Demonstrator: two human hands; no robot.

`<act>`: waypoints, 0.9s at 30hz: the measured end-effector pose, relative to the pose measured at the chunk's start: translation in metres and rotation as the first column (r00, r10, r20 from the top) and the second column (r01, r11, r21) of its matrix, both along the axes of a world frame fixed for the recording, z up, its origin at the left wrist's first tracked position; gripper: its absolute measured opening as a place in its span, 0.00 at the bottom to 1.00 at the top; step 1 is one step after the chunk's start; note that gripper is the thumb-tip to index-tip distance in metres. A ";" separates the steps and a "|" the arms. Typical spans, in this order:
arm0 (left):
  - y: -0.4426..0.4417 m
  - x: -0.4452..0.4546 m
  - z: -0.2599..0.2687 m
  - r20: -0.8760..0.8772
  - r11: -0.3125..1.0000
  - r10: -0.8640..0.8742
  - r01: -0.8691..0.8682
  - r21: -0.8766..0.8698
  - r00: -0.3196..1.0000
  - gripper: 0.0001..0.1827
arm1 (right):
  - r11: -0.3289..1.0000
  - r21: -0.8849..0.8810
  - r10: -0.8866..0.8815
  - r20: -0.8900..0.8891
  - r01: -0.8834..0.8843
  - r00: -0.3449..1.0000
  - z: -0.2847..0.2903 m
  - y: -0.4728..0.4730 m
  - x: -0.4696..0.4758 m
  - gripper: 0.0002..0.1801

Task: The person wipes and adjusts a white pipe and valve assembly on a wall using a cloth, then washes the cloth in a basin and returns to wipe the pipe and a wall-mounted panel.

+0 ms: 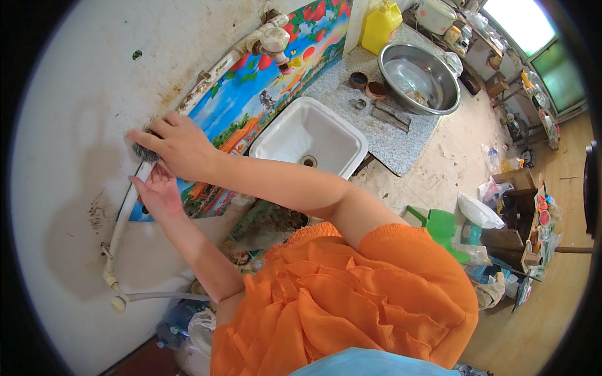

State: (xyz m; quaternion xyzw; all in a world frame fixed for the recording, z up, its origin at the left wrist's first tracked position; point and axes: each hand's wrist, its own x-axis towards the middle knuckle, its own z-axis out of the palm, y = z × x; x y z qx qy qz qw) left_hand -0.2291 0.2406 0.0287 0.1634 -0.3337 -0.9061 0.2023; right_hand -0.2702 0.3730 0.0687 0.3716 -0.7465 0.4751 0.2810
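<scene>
My right hand (pixel 186 148) is closed over a grey metal-wire scouring pad (pixel 146 146), which rests against the white wall pipe (pixel 123 218). Just below it, my left hand (pixel 162 192) is turned palm up with the thumb apart from the fingers. Its thumb lies at the pipe and its fingertips are partly hidden under my right hand. Brown stains and flaking mark the pipe's upper stretch, which leads to a dirty white valve (pixel 275 40) with a yellow-handled tap (pixel 294 62).
Beside the wall picture (pixel 263 103) sits a white sink (pixel 350 129). The speckled counter (pixel 400 155) holds a metal basin (pixel 390 89), small round containers and a yellow jug (pixel 380 28). A green plastic chair (pixel 439 228) and cluttered shelving stand at right. Bottles (pixel 181 324) lie lower left.
</scene>
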 end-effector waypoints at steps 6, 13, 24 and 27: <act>-0.022 -0.016 -0.027 0.014 0.983 0.079 -0.076 -0.166 0.997 0.28 | 0.995 0.060 -0.061 -0.320 0.085 0.946 -0.034 -0.045 -0.017 0.16; -0.014 -0.022 -0.029 0.024 0.964 0.220 -0.214 -0.155 0.975 0.23 | 0.939 0.067 -0.304 -0.294 0.337 0.906 -0.026 0.033 -0.057 0.19; -0.007 -0.009 -0.017 -0.012 0.970 0.203 -0.203 -0.132 0.979 0.17 | 0.982 0.164 -0.085 -0.081 0.098 0.993 -0.014 0.013 -0.062 0.15; -0.005 -0.011 -0.016 -0.015 0.974 0.203 -0.204 -0.097 0.979 0.15 | 0.945 0.094 -0.296 -0.167 0.314 0.941 -0.016 0.005 -0.062 0.11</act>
